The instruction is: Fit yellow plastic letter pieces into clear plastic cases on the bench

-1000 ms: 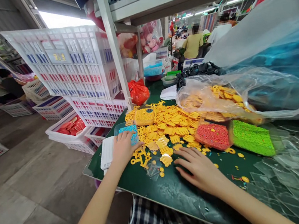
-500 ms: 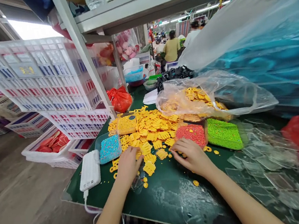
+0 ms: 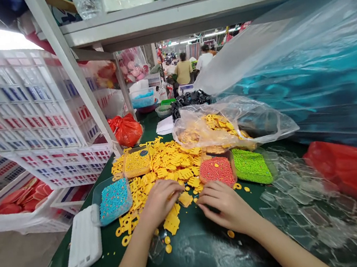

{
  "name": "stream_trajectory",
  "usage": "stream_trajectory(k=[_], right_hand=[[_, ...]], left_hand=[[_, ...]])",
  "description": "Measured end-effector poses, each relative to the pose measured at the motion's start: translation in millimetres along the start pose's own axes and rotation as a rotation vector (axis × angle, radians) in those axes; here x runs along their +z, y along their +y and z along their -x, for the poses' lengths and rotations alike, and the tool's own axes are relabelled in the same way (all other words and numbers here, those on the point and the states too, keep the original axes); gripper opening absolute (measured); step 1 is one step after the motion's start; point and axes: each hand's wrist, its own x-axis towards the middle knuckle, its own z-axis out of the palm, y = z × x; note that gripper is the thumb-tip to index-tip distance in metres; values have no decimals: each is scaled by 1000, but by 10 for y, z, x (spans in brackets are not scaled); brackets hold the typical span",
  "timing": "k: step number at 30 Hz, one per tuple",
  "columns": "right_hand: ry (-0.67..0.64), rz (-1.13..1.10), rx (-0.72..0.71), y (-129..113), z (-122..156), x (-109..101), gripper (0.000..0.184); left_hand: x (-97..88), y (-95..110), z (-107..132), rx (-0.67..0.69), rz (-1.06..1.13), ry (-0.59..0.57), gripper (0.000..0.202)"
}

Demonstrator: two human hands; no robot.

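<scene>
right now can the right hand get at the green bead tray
Probably yes. The right hand rests on the table just in front of the red bead tray, and the green bead tray sits beside that, uncovered, with nothing between.

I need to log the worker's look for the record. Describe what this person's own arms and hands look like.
Both forearms are bare from the bottom edge of the picture to the wrist, with no sleeves showing. The left hand and the right hand wear no gloves. No ring, watch, bracelet or marking shows on either. The nails look short and unpainted, though they are too small to be sure.
</scene>
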Motion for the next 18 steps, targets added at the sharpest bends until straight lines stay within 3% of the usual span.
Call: stream_trajectory(k=[7,14,18], right_hand=[[-60,-37,-8,-19,23,91,20],[-119,-21,-21,-63,19,95,22],[-142,-13,-41,-80,40,116,23]], left_hand=[[19,113,-19,173,30,46,16],[81,93,-15,106,108,57,16],[13,26,-32,-8,141,60,18]])
